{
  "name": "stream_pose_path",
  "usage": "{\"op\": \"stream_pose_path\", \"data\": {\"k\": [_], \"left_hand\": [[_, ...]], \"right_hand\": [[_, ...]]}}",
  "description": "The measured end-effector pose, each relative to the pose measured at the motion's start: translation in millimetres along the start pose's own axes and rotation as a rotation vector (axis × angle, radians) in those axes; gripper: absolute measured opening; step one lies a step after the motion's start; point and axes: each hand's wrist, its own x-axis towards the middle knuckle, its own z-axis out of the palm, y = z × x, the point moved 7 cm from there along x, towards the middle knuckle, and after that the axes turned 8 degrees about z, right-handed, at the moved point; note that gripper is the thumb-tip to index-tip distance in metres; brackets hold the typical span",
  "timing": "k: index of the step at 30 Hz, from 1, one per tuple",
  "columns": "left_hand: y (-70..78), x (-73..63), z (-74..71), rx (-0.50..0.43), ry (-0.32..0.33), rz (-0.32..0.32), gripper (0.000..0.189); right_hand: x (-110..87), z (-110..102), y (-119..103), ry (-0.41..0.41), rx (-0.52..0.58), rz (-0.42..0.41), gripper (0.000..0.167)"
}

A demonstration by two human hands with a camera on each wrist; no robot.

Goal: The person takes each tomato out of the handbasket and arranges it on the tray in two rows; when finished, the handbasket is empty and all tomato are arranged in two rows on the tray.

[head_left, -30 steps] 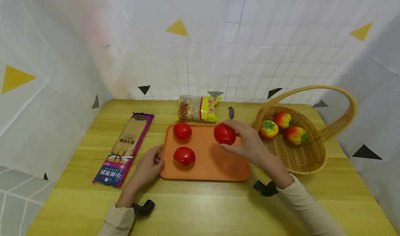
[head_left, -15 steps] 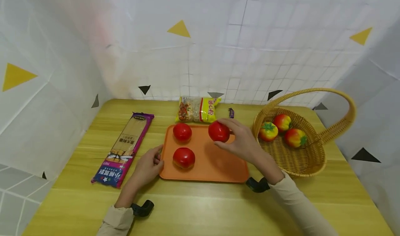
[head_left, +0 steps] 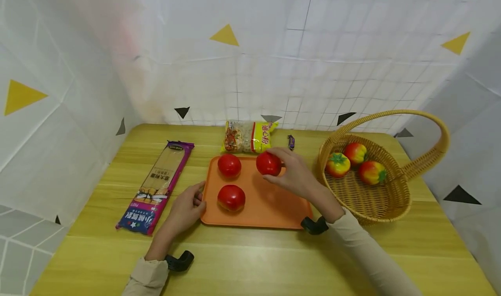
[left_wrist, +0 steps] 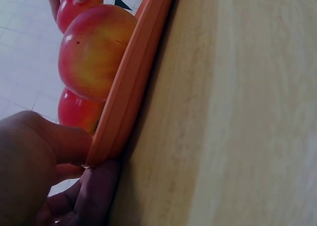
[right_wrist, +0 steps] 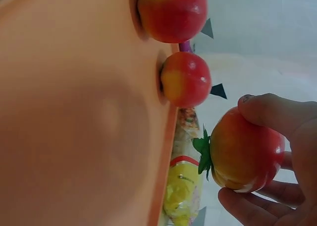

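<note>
My right hand [head_left: 295,174] holds a red tomato [head_left: 268,163] above the orange tray [head_left: 270,206], thumb on one side and fingers on the other. In the right wrist view this tomato [right_wrist: 245,151] has its green leafy top turned toward the tray, with a gap between. My left hand [head_left: 185,206] pinches the tray's left edge; the left wrist view shows the thumb over the rim [left_wrist: 116,117] and fingers beneath. Two more tomatoes rest on the tray's left half, a back tomato [head_left: 229,165] and a front tomato [head_left: 231,198].
Right of the tray stands a wicker basket [head_left: 395,200] with a tall handle and three red-yellow tomatoes [head_left: 372,173] inside. A purple pasta packet [head_left: 158,187] lies at left. Behind the tray are a yellow pasta bag [head_left: 250,137] and a small purple wrapped sweet [head_left: 291,142].
My right hand has carried the tomato leftward over the tray, closer to the two resting tomatoes. The left hand has stayed on the tray's edge.
</note>
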Motion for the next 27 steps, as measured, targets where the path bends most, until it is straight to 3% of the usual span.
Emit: {"op": "stream_pose_path", "data": {"k": [17,27], "left_hand": [[-0.5,-0.5,-0.7,0.001,0.014,0.001,0.058],[-2.9,-1.3,0.2,-0.008,0.012,-0.021,0.058]], "right_hand": [[20.2,30,14,-0.060,-0.034,0.051,0.069],[27.5,51,36,-0.155,-0.094,0.169,0.071]]}}
